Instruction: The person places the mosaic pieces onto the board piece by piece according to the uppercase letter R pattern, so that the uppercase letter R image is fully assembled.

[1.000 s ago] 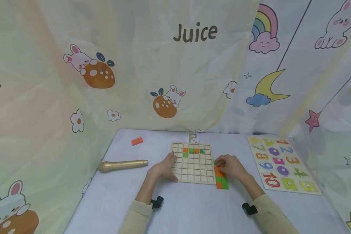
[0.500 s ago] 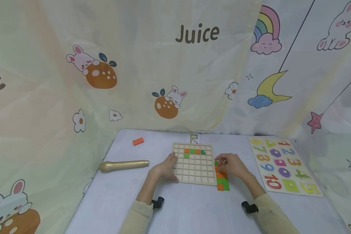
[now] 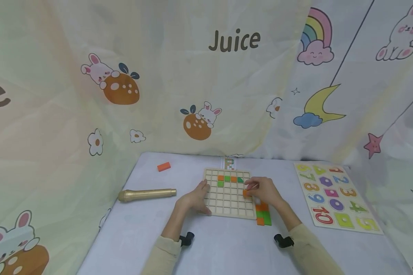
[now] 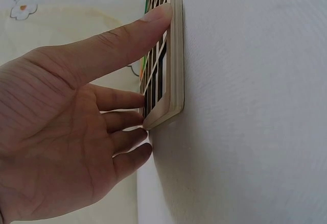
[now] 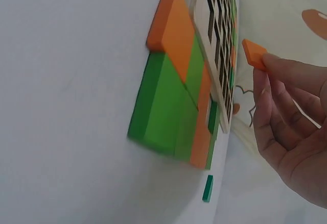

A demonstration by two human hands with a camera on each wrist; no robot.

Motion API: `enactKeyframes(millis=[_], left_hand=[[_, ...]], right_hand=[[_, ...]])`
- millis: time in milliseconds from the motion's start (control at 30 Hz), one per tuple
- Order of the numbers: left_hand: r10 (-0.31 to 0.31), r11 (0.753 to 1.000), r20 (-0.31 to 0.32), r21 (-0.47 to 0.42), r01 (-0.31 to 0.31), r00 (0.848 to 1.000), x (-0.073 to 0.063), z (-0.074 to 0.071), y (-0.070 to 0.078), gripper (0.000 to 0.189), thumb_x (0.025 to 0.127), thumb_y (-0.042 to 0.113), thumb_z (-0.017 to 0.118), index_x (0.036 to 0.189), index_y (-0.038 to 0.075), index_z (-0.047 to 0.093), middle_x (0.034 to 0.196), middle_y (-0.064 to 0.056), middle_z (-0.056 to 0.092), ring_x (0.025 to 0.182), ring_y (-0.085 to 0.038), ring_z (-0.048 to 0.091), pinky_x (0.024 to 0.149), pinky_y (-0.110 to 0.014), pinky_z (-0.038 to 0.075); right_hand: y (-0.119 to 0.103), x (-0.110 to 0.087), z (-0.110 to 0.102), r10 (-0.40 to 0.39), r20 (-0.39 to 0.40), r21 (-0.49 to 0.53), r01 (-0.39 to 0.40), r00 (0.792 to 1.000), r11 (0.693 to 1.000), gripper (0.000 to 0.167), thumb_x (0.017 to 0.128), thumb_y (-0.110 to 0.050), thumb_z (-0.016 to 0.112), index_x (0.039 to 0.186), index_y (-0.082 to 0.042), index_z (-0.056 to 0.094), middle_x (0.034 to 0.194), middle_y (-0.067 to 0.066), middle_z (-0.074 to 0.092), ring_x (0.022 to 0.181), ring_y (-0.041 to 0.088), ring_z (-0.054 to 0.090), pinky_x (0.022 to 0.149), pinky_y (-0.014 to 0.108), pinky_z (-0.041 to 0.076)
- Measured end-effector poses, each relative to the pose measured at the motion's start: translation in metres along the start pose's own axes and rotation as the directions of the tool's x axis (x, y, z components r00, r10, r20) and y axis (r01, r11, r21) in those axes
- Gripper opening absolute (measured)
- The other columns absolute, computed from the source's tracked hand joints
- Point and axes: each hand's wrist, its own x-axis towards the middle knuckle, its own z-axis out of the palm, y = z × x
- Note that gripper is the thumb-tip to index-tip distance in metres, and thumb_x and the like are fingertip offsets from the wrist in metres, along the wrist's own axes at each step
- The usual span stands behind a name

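A wooden grid board lies on the white table. Its upper rows hold orange and green square tiles, including a green tile, plus a rounded dark green piece. At the board's left edge rests my left hand, fingers spread; in the left wrist view its thumb lies on the rim. My right hand pinches an orange square tile between thumb and fingertips, raised over the board's right side. Beside the board's right edge lie several loose orange and green tiles, partly behind the right hand in the head view.
A gold toy microphone lies at left, an orange block behind it. A number puzzle board lies at right. A small patterned card sits behind the grid. One dark green piece lies apart from the loose tiles.
My right hand has lifted an orange tile from the loose tiles and moved left over the board's right side. The left hand stays at the board's edge.
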Motion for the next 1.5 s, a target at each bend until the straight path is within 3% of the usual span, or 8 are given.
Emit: enactKeyframes(millis=[333,900,1133,1300,1500], left_hand=[[-0.009,1.000,0.001,0.007,0.009,1.000,0.001,0.003,0.000,0.120,0.067,0.031,0.099,0.161,-0.001,0.032,0.174,-0.017,0.014,0.161,-0.030,0.011,0.130,-0.044,0.021],[-0.020,1.000,0.005,-0.018,0.020,1.000,-0.003,0.006,0.002,0.119,0.068,0.028,0.099,0.162,-0.001,0.031,0.174,-0.016,0.013,0.161,-0.031,0.011,0.129,-0.045,0.022],[-0.024,1.000,0.000,-0.011,0.024,1.000,-0.001,0.003,0.001,0.119,0.068,0.028,0.098,0.162,0.000,0.031,0.174,-0.015,0.012,0.161,-0.030,0.010,0.129,-0.044,0.021],[-0.022,1.000,0.004,-0.011,0.022,1.000,0.000,0.002,0.001,0.118,0.069,0.028,0.098,0.162,0.000,0.031,0.174,-0.016,0.012,0.161,-0.030,0.010,0.129,-0.045,0.021],[-0.018,1.000,0.011,-0.014,0.018,1.000,0.000,0.002,0.000,0.116,0.070,0.027,0.098,0.162,0.001,0.032,0.174,-0.016,0.012,0.161,-0.031,0.010,0.129,-0.046,0.022]], right_hand=[[-0.005,0.009,0.016,-0.018,-0.007,0.063,0.018,1.000,0.998,0.031,0.086,-0.006,0.085,0.115,-0.001,0.076,0.091,0.002,0.076,0.079,0.016,0.072,0.072,0.031,0.062],[-0.010,0.020,0.040,0.041,-0.004,0.163,-0.040,0.999,0.986,0.029,0.086,-0.005,0.085,0.114,-0.003,0.076,0.092,0.000,0.076,0.082,0.015,0.070,0.073,0.032,0.062],[-0.018,0.031,0.047,-0.016,-0.013,0.130,0.017,1.000,0.991,0.030,0.086,-0.007,0.085,0.114,-0.003,0.076,0.091,-0.002,0.076,0.080,0.013,0.071,0.077,0.033,0.061],[-0.019,0.039,0.054,-0.062,-0.021,0.130,0.064,0.998,0.989,0.027,0.085,-0.004,0.085,0.111,-0.002,0.076,0.092,0.004,0.077,0.079,0.014,0.072,0.072,0.030,0.063],[-0.024,0.045,0.064,-0.025,-0.012,0.127,0.026,1.000,0.992,0.026,0.085,-0.006,0.086,0.110,-0.006,0.077,0.092,0.000,0.076,0.080,0.013,0.071,0.072,0.031,0.063]])
